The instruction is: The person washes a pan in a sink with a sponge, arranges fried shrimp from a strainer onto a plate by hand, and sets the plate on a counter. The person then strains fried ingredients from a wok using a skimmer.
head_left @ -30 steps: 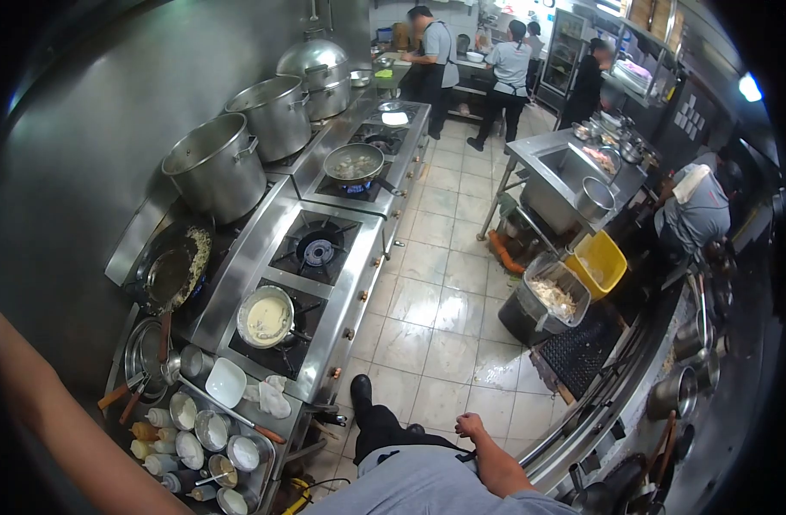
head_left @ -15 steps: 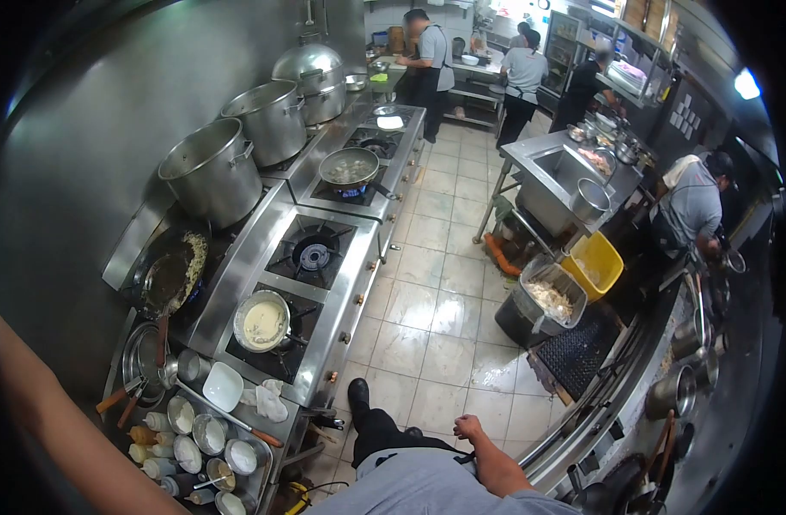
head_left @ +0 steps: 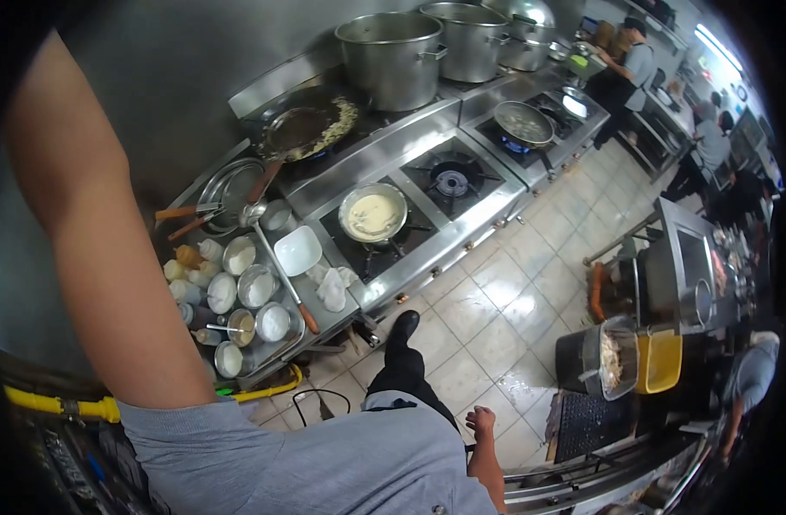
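My left arm reaches up along the left side, and its hand is outside the frame. Below, near my hip, my right hand hangs over the tiled floor with its fingers curled; whether anything is inside them is hidden. Left of centre, a pan of creamy white mixture sits on a burner. Behind it a dark wok holds chopped food along its right side. A ladle lies beside a white square bowl, a crumpled cloth and several small containers of white powder or paste.
Tall steel pots line the back of the stove. A frying pan sits over a blue flame. At right are a grey bin, a yellow bin and a sink counter. Several people stand farther off and at the right edge.
The view has swung left and tilted, so the stove now lies nearer the centre. More of my left arm and shoulder shows. My right hand still hangs low with its fingers curled.
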The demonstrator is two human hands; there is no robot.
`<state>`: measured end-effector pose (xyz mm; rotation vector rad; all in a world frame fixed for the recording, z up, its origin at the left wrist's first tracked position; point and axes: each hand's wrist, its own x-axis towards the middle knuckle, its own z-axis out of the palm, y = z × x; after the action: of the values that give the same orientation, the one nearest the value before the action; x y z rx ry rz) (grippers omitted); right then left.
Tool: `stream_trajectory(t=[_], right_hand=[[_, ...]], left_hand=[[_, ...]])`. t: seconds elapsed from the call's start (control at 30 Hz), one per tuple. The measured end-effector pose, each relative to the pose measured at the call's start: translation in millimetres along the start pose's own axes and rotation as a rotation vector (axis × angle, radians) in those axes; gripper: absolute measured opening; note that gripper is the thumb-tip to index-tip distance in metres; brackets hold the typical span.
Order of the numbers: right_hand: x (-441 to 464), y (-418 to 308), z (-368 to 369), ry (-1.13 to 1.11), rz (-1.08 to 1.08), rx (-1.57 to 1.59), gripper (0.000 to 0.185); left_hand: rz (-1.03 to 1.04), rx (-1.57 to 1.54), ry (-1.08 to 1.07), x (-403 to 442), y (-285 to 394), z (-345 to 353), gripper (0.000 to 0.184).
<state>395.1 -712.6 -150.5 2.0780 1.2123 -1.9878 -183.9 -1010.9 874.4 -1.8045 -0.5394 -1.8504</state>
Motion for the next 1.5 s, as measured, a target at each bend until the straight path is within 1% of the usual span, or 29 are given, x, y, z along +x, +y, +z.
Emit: stream_trajectory(t=[0.2,0.33,0.57,0.7,0.77,0.8,0.83,0.87,0.9,0.93,0.97,1.0,1.03,1.07,1.13,1.17,1.2,1.23,1.27,1.33,1.37,1.4,1.47,1.5], right_hand=[[-0.8,7.0,-1.1,-0.018,-0.031,0.043,0.026],[0.2,8.3,2.3,-0.034,-0.033,0.026,0.026],[-3.5,5.8,-6.0,-0.019,-0.016,0.057,0.027],[-7.1,4.3,-19.8,-0.018,-0.015,0.037,0.028],[-13.2,3.5,-28.6,-0.003,-0.035,0.029,0.028],[-14.2,2.5,-32.7,0.003,-0.039,0.027,0.028],[-15.4,1.3,-38.0,0.027,-0.032,0.063,0.028],[-14.2,2.2,-41.7,0.036,-0.039,0.07,0.028],[-13.4,3.3,-44.0,0.04,-0.043,0.075,0.027],[-10.7,6.1,-47.5,0.053,-0.035,0.113,0.027],[-13.5,7.8,-49.6,0.057,-0.035,0.131,0.026],[-15.6,5.8,-53.8,0.067,-0.041,0.15,0.026],[-14.8,4.4,-59.3,0.09,-0.038,0.182,0.026],[-15.0,7.7,-63.7,0.102,-0.014,0.156,0.025],[-10.9,17.2,-70.9,0.116,0.037,0.133,0.023],[-3.8,23.4,-77.5,0.091,0.127,0.118,0.021],[11.5,25.7,-85.1,0.063,0.208,0.097,0.02],[51.0,43.2,-93.8,-0.009,0.279,0.197,0.015],[91.2,67.4,-102.8,-0.013,0.284,0.187,0.015],[178.9,68.5,-95.4,-0.089,-0.21,-0.41,0.015],[145.7,6.0,-94.7,-0.093,-0.203,-0.416,0.015],[98.7,-77.7,-75.3,0.03,0.016,-0.016,0.017],[113.6,-141.3,-63.1,-0.033,-0.076,0.007,0.021],[118.2,-168.1,-57.8,-0.026,-0.068,0.009,0.021]], left_hand=[[-0.094,-0.105,-0.028,-23.8,-39.2,10.3,0.056],[-0.138,-0.165,-0.038,-45.6,-49.6,12.2,0.062],[-0.207,-0.304,-0.038,-112.7,-74.4,23.7,0.073],[-0.251,-0.444,-0.042,-167.4,-104.8,52.5,0.08],[-0.27,-0.565,-0.037,-199.4,-136.1,91.9,0.084],[-0.551,-0.574,0.186,-258.1,-154.8,115.0,0.045],[-0.841,-0.564,0.396,-346.5,-171.9,143.8,0.019],[-0.852,-0.601,0.38,-433.0,-181.0,175.6,0.019],[-1.263,-0.665,0.196,-520.8,-180.6,205.0,0.026],[-1.666,-0.701,-0.023,-609.5,-171.3,232.4,0.037],[-1.989,-0.522,-0.148,-701.6,-156.0,241.6,0.027],[-2.36,-0.421,-0.147,-757.3,-126.8,251.2,0.02],[-2.286,-0.66,-0.202,-818.7,-92.7,242.7,0.025],[-2.466,-0.431,-0.04,-827.7,-57.9,255.5,0.029],[-2.548,-0.411,0.126,-839.2,-18.0,261.5,0.032],[-2.573,-0.412,0.125,-837.9,-8.3,264.6,0.032],[-2.553,-0.374,0.112,-834.2,-4.4,267.8,0.031],[-2.524,-0.335,0.103,-833.5,-6.6,270.6,0.03],[-2.529,-0.329,0.118,-837.7,-11.5,271.3,0.03],[-2.446,-0.217,0.356,-853.0,-28.0,271.2,0.029],[-2.454,-0.214,0.364,-861.4,-37.0,274.0,0.029],[-2.458,-0.193,0.358,-871.4,-47.5,278.1,0.03],[-2.468,-0.181,0.35,-898.0,-68.9,290.8,0.03],[-2.51,-0.103,0.144,-916.2,-77.5,297.1,0.031]])
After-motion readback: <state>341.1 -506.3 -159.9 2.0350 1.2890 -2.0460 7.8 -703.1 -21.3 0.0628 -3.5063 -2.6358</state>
